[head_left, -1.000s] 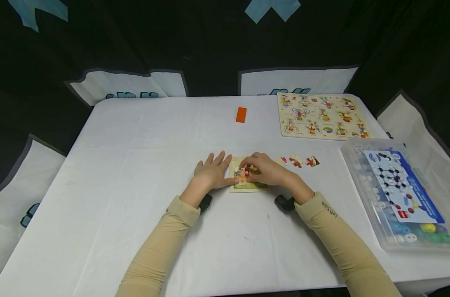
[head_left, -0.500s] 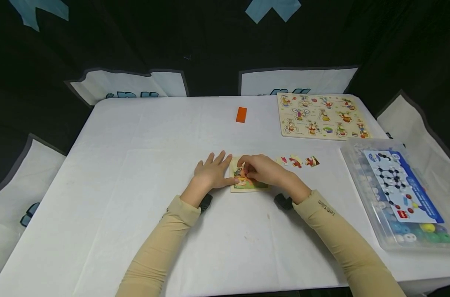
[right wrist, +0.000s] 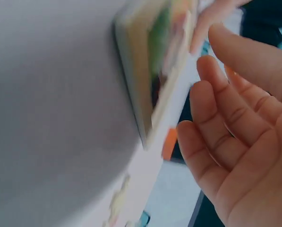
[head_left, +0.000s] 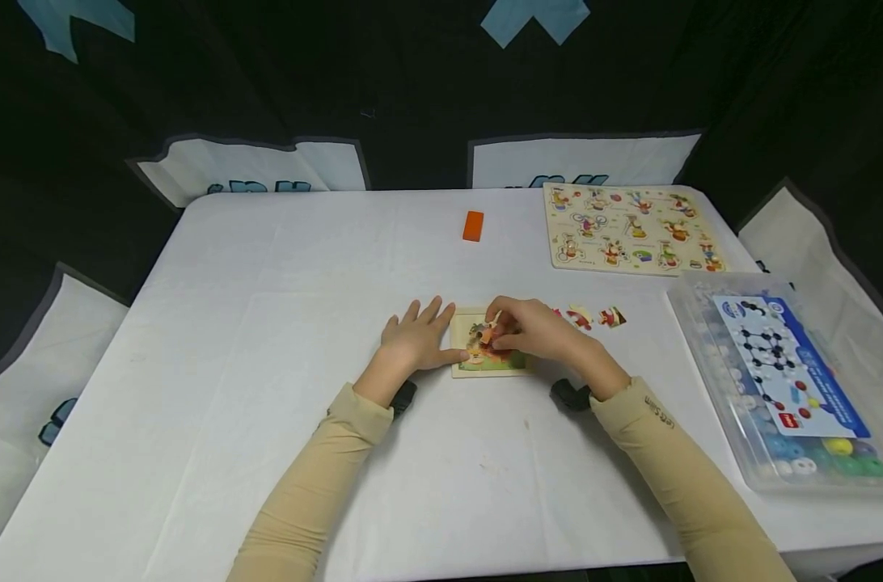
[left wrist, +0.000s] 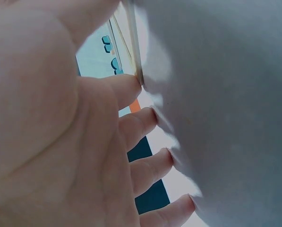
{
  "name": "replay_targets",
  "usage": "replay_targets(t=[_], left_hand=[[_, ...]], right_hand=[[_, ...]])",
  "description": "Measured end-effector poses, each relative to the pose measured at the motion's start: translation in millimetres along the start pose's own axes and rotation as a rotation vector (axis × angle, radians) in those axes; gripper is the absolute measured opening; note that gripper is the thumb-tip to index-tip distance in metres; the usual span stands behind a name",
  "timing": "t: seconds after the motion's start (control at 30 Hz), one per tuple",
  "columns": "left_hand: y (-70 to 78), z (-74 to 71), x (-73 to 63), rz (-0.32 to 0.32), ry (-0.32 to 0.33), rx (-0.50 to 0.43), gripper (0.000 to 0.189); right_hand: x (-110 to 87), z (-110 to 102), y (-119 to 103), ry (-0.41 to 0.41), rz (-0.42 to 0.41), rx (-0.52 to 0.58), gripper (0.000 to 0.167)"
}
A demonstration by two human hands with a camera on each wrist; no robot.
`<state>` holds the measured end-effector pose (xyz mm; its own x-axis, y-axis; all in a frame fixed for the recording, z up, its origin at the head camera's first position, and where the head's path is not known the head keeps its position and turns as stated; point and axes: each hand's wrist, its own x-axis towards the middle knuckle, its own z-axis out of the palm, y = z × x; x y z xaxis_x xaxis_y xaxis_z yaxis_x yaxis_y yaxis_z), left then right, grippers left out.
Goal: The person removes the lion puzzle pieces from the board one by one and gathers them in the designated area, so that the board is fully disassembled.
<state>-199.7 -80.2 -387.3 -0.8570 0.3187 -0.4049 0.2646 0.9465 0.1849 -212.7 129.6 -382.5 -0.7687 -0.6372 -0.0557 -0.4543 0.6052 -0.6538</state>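
A small wooden jigsaw tray (head_left: 488, 373) with a colourful picture lies flat on the white table. My left hand (head_left: 410, 339) rests beside it with fingers spread and straight, the thumb on the tray's left side. Over the tray's right part, my right hand (head_left: 536, 330) pinches a small orange-toned puzzle piece (head_left: 487, 333) between thumb and index finger. Its other fingers are bent, as the right wrist view shows, where the hand (right wrist: 249, 137) is above the tray's edge (right wrist: 131, 52). Several loose puzzle pieces (head_left: 580, 317) lie right of the tray, partly behind the right hand.
A larger wooden picture board (head_left: 631, 229) lies at the back right. A clear plastic box (head_left: 783, 388) of coloured balls with a molecule label stands along the right side. An orange rectangular block (head_left: 473, 226) lies toward the back.
My right hand drew left and curled over the tray, then shifted back right with a piece at its fingertips, uncovering more of the tray's upper left. My left hand stayed put.
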Motion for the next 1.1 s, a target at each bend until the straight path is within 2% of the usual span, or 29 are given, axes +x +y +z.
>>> replay_targets(t=[0.2, 0.37, 0.7, 1.1], left_hand=[[-0.8, 0.1, -0.9, 0.008, -0.003, 0.000, 0.084], [-1.8, 0.0, -1.0, 0.008, 0.005, 0.003, 0.084], [-0.7, 1.1, -3.5, 0.017, 0.017, 0.003, 0.084], [-0.3, 0.5, -2.3, 0.012, 0.011, 0.007, 0.084]], right_hand=[[-25.0, -18.9, 11.1, 0.077, 0.098, 0.054, 0.030], [-43.3, -28.4, 21.4, 0.120, 0.129, 0.078, 0.030], [-68.3, -27.9, 47.1, 0.074, 0.185, 0.084, 0.029], [-72.9, -32.7, 53.1, 0.024, 0.191, 0.062, 0.034]])
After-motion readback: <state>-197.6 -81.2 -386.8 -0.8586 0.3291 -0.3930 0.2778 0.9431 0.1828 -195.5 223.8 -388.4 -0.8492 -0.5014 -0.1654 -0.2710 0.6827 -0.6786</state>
